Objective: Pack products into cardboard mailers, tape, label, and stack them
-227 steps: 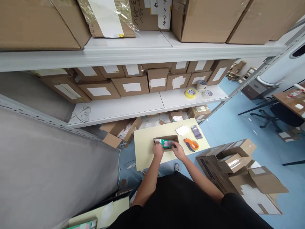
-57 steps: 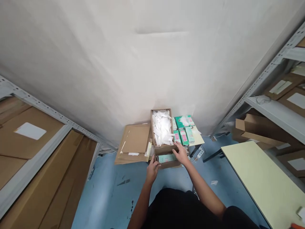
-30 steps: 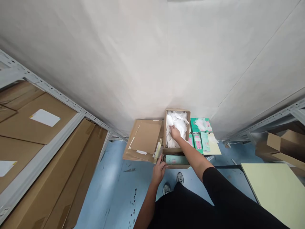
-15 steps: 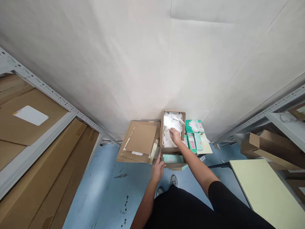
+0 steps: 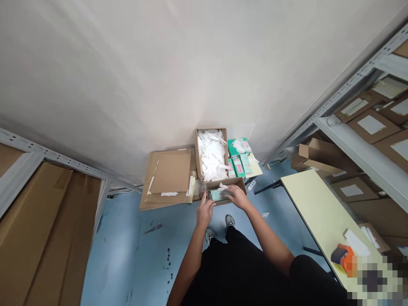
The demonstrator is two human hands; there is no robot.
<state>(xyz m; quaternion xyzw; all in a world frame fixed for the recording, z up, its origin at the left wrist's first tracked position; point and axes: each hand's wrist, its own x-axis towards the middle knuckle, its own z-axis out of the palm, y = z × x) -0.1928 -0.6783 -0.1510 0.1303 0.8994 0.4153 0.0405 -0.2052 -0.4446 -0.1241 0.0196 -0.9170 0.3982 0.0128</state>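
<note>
My left hand grips the left end of the nearer cardboard box, fingers along its wall. Inside that box lies a mint-green carton. My right hand reaches over the box's right part, fingers curled at the carton, with a small white paper piece at the fingertips. Just beyond stands a larger open cardboard box full of crumpled white paper pieces. To its right are green-and-pink cartons, and one farther green carton has white paper on top.
Flattened cardboard lies to the left of the boxes. A pale yellow table stands at right, bearing an orange object. Metal shelves with cartons flank both sides, and a pale wall rises behind.
My right hand has moved from the white paper in the farther box to the nearer box. My view has swung right, bringing more of the table and right shelves into sight.
</note>
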